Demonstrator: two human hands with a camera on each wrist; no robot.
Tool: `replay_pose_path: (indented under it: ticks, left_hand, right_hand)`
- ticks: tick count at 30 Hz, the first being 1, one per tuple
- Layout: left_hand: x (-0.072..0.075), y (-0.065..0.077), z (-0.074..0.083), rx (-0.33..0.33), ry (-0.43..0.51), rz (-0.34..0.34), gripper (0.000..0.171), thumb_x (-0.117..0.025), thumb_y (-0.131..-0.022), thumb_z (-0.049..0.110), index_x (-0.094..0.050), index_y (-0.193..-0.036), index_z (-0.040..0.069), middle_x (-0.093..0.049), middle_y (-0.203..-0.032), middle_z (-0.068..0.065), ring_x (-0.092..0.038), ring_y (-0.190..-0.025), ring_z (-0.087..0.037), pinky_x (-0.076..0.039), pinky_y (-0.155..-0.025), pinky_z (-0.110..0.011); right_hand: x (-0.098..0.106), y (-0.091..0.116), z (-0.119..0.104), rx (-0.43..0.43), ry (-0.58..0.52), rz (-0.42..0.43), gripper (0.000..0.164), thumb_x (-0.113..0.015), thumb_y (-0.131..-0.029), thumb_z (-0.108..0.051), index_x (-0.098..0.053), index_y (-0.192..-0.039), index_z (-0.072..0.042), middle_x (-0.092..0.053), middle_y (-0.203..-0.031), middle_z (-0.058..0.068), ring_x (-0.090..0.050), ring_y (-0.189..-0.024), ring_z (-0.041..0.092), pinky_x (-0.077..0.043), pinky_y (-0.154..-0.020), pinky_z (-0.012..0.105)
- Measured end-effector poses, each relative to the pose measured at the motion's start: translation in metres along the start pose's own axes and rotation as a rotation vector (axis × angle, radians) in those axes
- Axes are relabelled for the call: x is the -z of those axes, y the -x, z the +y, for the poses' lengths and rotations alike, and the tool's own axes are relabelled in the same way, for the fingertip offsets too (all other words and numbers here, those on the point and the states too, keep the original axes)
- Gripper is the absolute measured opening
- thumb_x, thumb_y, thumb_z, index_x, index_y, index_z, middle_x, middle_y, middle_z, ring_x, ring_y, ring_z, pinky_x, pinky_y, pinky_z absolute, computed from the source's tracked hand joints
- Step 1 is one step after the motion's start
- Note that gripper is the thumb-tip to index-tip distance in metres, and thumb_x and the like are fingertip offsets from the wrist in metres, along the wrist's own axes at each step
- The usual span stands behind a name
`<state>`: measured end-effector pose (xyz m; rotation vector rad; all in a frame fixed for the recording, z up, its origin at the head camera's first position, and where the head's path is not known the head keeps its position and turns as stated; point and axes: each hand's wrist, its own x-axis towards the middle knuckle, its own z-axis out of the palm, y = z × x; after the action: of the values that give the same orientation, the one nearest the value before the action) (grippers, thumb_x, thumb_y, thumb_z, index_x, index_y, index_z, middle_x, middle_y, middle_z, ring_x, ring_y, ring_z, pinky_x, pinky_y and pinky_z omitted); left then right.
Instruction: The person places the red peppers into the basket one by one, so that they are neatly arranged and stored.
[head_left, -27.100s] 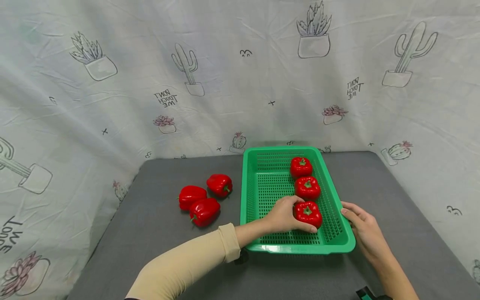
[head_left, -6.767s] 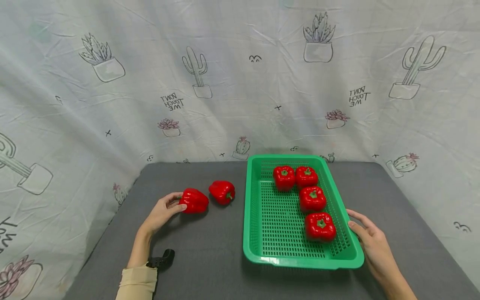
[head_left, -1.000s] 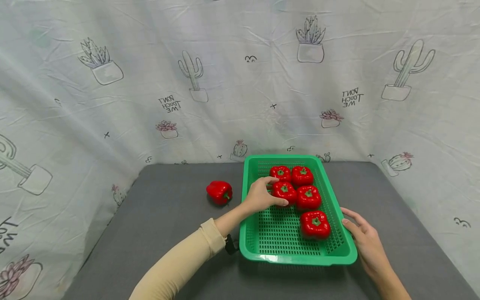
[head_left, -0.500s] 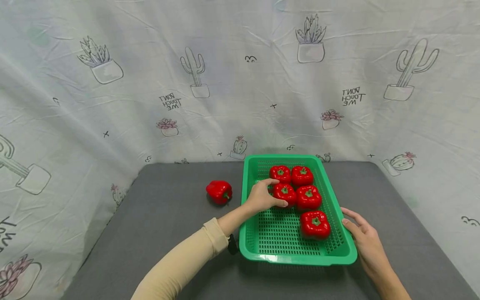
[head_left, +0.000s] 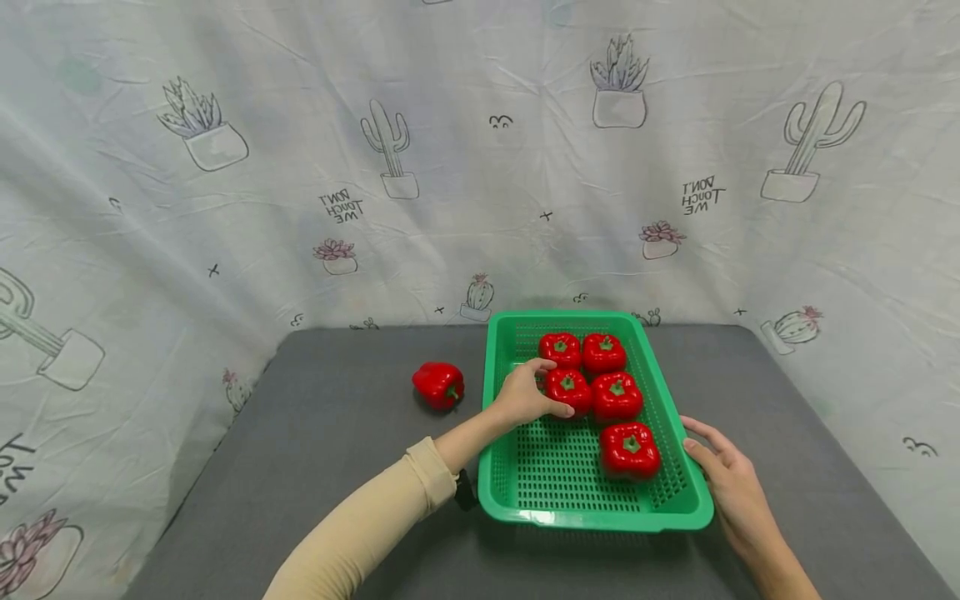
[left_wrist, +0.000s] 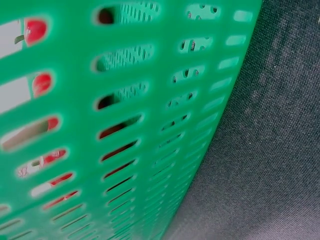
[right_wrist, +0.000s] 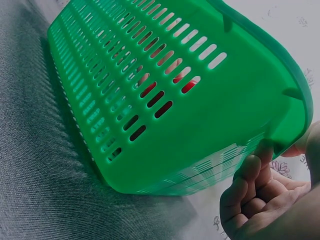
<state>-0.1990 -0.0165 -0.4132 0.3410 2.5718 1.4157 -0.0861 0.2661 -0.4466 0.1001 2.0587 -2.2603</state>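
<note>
A green plastic basket with slotted walls stands right of centre, holding several red bell peppers. My left hand reaches over its left side and holds one bell pepper in the middle of the left column, thumb at the near side and fingers at the far side. My right hand grips the basket's right rim, thumb on top and fingers below. In the right wrist view, curled fingers lie against the basket wall. The left wrist view is filled by the basket's slotted wall; the left hand is mostly hidden there.
One more red bell pepper lies on its side on the grey table, left of the basket. In the basket, another pepper sits alone near the front right. A white cactus-print curtain rises behind the table.
Since the oldest frame, two peppers have gone from table to basket. The left hand moved its pepper from the left table into the basket. Over the last second it shifts slightly nearer; the right hand stays.
</note>
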Motion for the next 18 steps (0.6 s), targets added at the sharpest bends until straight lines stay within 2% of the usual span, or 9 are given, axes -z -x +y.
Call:
replay_pose_path:
  ticks: [9, 18]
  left_hand:
    - [-0.0013, -0.0008, -0.0014, -0.012, 0.0, 0.003, 0.074, -0.09, -0.072, 0.019, -0.054, -0.136, 0.006, -0.056, -0.129, -0.01, -0.053, -0.115, -0.026, -0.052, -0.086, -0.036]
    - [-0.0034, -0.0023, -0.0046, -0.029, -0.019, -0.001, 0.075, -0.089, -0.073, 0.022, -0.053, -0.137, 0.006, -0.056, -0.131, -0.006, -0.052, -0.118, -0.026, -0.05, -0.088, -0.034]
  right_hand:
    - [0.001, -0.0001, 0.0009, 0.018, -0.002, -0.011, 0.042, -0.055, -0.103, -0.025, -0.045, -0.14, -0.007, -0.071, -0.087, 0.013, -0.07, -0.073, 0.022, -0.058, -0.062, 0.036]
    - [0.0011, -0.0007, 0.0025, 0.018, 0.014, -0.001, 0.046, -0.055, -0.103, -0.025, -0.043, -0.142, -0.004, -0.07, -0.085, 0.014, -0.07, -0.07, 0.023, -0.058, -0.061, 0.036]
